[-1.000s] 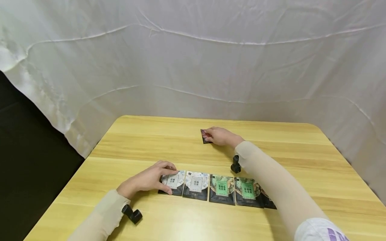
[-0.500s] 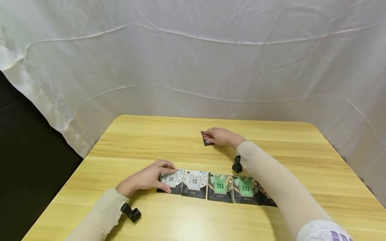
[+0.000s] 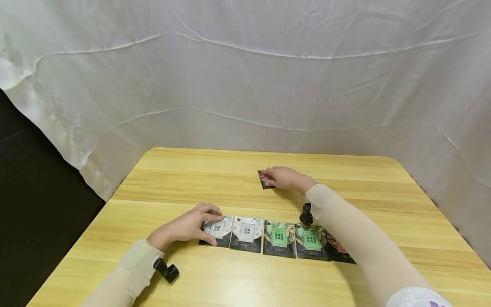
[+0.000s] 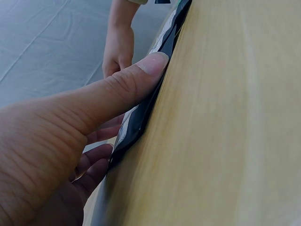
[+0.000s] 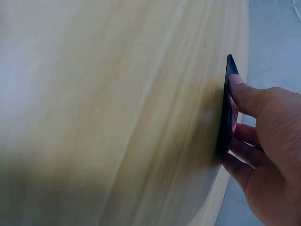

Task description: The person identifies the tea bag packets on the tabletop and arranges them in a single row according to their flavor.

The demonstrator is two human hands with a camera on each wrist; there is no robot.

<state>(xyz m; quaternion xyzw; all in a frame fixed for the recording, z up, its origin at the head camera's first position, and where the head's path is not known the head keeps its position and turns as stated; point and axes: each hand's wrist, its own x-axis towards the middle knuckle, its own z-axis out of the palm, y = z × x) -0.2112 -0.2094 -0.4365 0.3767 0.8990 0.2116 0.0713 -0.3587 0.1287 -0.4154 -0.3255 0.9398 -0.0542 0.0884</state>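
At the left end of a row, my left hand (image 3: 188,226) spans a white-and-black tea packet (image 3: 218,229), thumb on its near edge and fingers at its far and left edges. The left wrist view shows the thumb pressing the packet's dark edge (image 4: 136,117). Farther back, my right hand (image 3: 285,178) holds a small red-and-black packet (image 3: 264,179) between thumb and fingers. In the right wrist view, this packet (image 5: 226,115) is seen nearly edge-on at the table surface. The hand covers much of its front.
Continuing the row rightward are another white packet (image 3: 246,234), two green packets (image 3: 278,238) (image 3: 312,241) and a red packet (image 3: 339,251) partly under the right forearm. A wooden table (image 3: 215,281) bears everything. Pale curtain cloth (image 3: 245,85) hangs behind it.
My right hand and the red packet have shifted slightly nearer and to the right. My left hand stays on the white packet, and the row lies as before.
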